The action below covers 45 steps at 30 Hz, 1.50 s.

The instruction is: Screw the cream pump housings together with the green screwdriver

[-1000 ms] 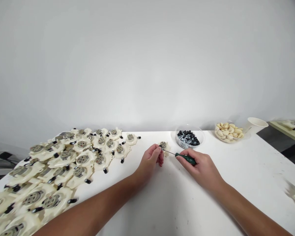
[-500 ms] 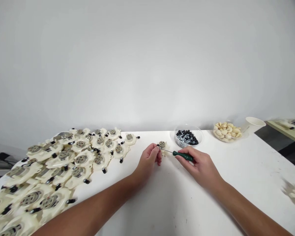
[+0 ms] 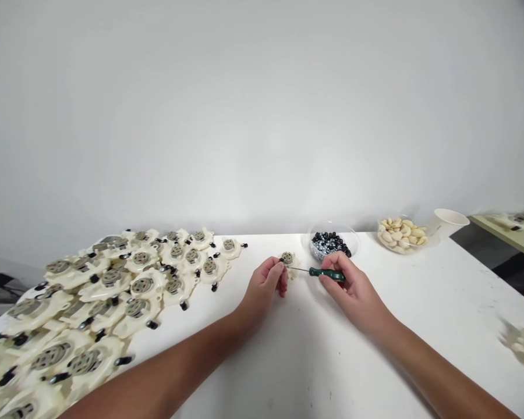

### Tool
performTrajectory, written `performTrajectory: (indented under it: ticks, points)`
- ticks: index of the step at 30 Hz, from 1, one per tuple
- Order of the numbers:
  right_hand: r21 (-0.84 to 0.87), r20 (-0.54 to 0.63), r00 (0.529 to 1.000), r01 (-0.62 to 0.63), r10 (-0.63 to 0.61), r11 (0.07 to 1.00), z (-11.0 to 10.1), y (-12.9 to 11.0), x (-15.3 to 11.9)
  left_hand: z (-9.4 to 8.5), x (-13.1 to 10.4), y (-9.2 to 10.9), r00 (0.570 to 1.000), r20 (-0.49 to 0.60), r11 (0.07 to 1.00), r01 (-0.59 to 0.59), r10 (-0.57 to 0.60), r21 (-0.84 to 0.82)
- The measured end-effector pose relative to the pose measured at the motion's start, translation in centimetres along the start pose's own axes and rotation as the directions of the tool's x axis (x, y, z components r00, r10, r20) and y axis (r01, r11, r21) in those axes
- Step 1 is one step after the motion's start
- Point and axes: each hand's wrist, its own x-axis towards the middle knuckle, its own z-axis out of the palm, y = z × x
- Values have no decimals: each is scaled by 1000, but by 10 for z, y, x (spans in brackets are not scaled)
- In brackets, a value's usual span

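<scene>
Your screwdriver (image 3: 317, 272) points at the cream motor housing (image 3: 287, 258), left of the clear bowl (image 3: 356, 237).
Your left hand (image 3: 265, 281) pinches a small black fitting (image 3: 282, 260) by the housing; your right hand (image 3: 356, 292), nearside of the bowl, curls around the screwdriver's green handle.

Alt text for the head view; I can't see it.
Right hand holds a green-handled screwdriver, shaft aimed at the left hand, which pinches a cream motor part over a white table. Similar parts crowd the left; further back are a clear bowl of black pieces, cream pieces and a white cup.
</scene>
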Motion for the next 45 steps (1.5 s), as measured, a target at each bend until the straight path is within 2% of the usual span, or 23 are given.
performTrajectory:
  ticks: [6, 10, 15, 19, 25, 34, 38, 41, 43, 45]
  points:
    - [33, -38, 999, -36, 38, 999, -1, 6, 5, -3, 0, -3, 1000, -28, 1000, -3, 2, -26]
    - [-73, -60, 997, -60, 56, 995, -2, 4, 5, -3, 1, -4, 1000, -23, 1000, -3, 2, -22]
    - [-202, -2, 999, -46, 46, 978, 3, 4, 1, -1, 0, -4, 1000, 10, 1000, -3, 3, -2]
    - [-115, -1, 1000, -18, 18, 993, 4, 4, 0, -1, -1, -2, 1000, -10, 999, 16, -16, -37]
    - [62, -148, 989, 24, -15, 998, 3, -1, -1, 0, 0, 0, 999, -27, 996, 36, -38, -82]
    - [-2, -167, 969, 185, -183, 983, 5, 2, 0, 1, -1, 2, 999, -34, 996, 37, -39, -79]
    - [-27, -158, 967, 198, -200, 980, 5, 0, 0, 2, -3, 1, 1000, 16, 1000, -4, 4, 8]
    - [-40, -174, 966, 188, -192, 981, 2, 0, 0, 2, -10, 5, 992, 110, 979, -83, 63, 186]
    - [-52, -175, 966, 183, -190, 982, -1, 2, 0, 2, -18, 9, 971, 207, 922, -186, 119, 341]
    - [-61, -164, 971, 166, -174, 984, -3, 3, 0, 4, -26, 15, 939, 305, 825, -296, 159, 481]
